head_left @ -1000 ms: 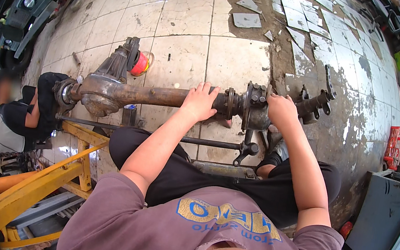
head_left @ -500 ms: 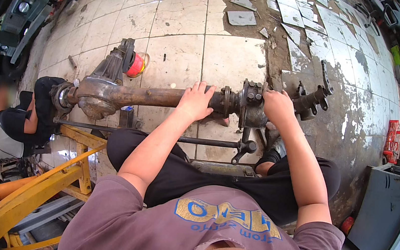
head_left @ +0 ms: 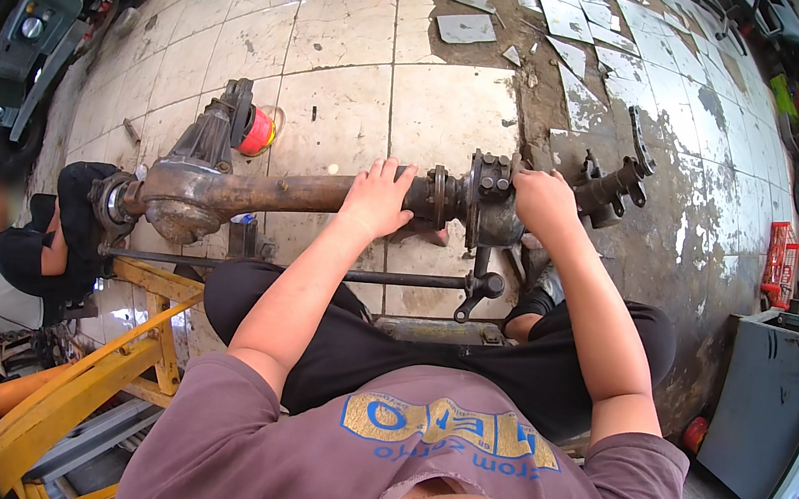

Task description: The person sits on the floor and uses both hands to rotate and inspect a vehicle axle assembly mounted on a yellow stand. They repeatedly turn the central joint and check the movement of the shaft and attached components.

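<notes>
A greasy vehicle axle [head_left: 286, 192] lies crosswise in front of me, its bulging differential housing [head_left: 187, 189] to the left. My left hand [head_left: 376, 201] rests over the axle tube, fingers spread and pointing away from me. At the tube's right end is a steering knuckle [head_left: 496, 224] topped by a block with several bolts [head_left: 493, 179]. My right hand [head_left: 541, 206] is closed against the knuckle's right side, fingers curled; what they pinch is hidden. A dark tie rod [head_left: 396, 278] runs along the near side, with a rod joint [head_left: 486, 285] below the knuckle.
Another person [head_left: 28, 236] sits by the axle's left end. A yellow metal frame [head_left: 101, 372] stands at the lower left. Beyond the axle are a red can [head_left: 256, 133] and broken tiles [head_left: 467, 28]. A grey cabinet [head_left: 767, 409] and red crate [head_left: 778, 264] line the right.
The whole view has shifted slightly, so the axle and floor appear a little farther left. Both hands keep their places on the axle, the right one with its fingers slightly shifted.
</notes>
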Action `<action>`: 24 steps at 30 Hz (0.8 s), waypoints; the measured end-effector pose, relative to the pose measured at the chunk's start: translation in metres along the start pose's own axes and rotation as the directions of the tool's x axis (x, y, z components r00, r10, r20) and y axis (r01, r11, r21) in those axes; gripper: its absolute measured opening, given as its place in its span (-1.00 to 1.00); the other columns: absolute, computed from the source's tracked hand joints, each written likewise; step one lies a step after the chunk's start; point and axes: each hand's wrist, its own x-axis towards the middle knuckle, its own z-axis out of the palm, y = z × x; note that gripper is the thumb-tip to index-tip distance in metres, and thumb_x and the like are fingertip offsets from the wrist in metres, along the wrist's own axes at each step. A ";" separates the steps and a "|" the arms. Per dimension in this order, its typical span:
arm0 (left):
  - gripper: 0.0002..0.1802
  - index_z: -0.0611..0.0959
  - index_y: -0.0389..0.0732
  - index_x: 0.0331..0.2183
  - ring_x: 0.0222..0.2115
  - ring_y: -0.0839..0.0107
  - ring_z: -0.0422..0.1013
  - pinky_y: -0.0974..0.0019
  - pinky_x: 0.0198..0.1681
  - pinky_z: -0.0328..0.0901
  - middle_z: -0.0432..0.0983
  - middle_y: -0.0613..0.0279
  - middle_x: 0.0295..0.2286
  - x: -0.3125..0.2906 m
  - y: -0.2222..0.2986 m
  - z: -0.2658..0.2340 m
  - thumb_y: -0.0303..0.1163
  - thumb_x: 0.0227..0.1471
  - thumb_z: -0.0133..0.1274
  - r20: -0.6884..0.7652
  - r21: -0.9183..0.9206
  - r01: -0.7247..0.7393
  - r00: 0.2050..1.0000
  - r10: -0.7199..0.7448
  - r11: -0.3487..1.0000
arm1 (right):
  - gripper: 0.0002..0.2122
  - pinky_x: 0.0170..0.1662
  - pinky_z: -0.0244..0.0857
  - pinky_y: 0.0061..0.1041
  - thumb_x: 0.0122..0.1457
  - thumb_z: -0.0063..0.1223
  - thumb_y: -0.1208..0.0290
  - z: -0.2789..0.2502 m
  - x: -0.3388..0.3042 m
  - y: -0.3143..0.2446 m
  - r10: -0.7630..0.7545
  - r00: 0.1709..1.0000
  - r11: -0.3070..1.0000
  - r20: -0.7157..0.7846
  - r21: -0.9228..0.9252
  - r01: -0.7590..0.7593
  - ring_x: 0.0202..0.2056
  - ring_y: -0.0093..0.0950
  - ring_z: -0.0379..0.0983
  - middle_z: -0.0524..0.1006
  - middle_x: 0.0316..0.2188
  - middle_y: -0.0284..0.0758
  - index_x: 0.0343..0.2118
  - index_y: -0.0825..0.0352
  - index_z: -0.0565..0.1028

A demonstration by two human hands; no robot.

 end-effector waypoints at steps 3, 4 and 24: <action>0.00 0.24 -0.06 0.45 0.41 -0.05 0.12 -0.11 0.37 0.23 0.19 -0.15 0.35 0.003 0.003 -0.002 -0.03 0.14 0.34 -0.007 0.001 -0.023 1.000 0.023 1.000 | -0.78 0.29 0.35 0.03 0.21 -0.01 0.49 0.026 0.004 0.011 0.062 0.982 0.994 -0.176 0.101 -0.045 0.04 -0.23 0.64 0.72 -0.10 -0.20 -0.20 0.30 0.68; 0.00 0.24 -0.06 0.45 0.41 -0.05 0.12 -0.11 0.38 0.23 0.19 -0.15 0.35 0.001 0.002 -0.001 -0.03 0.14 0.34 -0.007 0.002 -0.015 1.000 0.015 1.000 | -0.78 0.29 0.35 0.03 0.21 -0.01 0.48 0.021 0.004 0.008 0.034 0.991 0.998 -0.126 0.056 -0.028 0.03 -0.23 0.64 0.72 -0.11 -0.20 -0.22 0.30 0.68; 0.01 0.25 -0.05 0.45 0.40 -0.04 0.12 -0.11 0.38 0.20 0.19 -0.11 0.35 0.001 0.003 -0.002 -0.02 0.13 0.34 -0.012 -0.004 -0.015 1.000 0.015 1.000 | -0.82 0.26 0.38 0.03 0.20 0.03 0.47 0.038 0.000 0.008 0.012 0.952 1.000 -0.307 0.022 -0.005 -0.01 -0.22 0.66 0.72 -0.22 -0.17 -0.30 0.29 0.69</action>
